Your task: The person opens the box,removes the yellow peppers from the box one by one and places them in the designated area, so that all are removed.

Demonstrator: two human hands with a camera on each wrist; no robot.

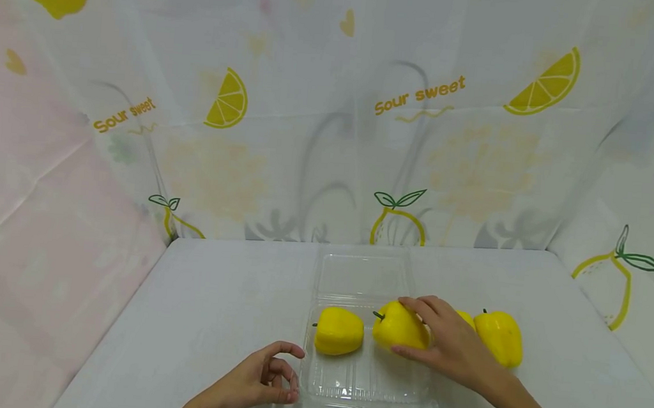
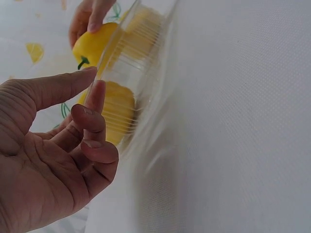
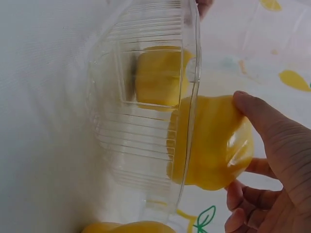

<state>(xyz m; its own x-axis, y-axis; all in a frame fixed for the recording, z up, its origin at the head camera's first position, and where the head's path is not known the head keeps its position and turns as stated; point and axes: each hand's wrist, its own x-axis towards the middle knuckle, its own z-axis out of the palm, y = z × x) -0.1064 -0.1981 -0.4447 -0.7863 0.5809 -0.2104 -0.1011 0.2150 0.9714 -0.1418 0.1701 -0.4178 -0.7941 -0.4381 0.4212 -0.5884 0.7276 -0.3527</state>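
My right hand grips a yellow bell pepper with a green stem, thumb on one side and fingers on the other. It holds this pepper over the right part of a clear plastic clamshell box, whose lid lies folded back. Inside the box's left part sits another yellow bell pepper. My left hand is at the box's left edge, fingers loosely curled; in the left wrist view its thumb tip meets the rim, and whether it presses there I cannot tell.
Right of the box, a yellow bell pepper lies on the white table, beside another one mostly hidden behind my right hand. A lemon-print cloth hangs behind and along the sides. The open lid reaches toward the back edge.
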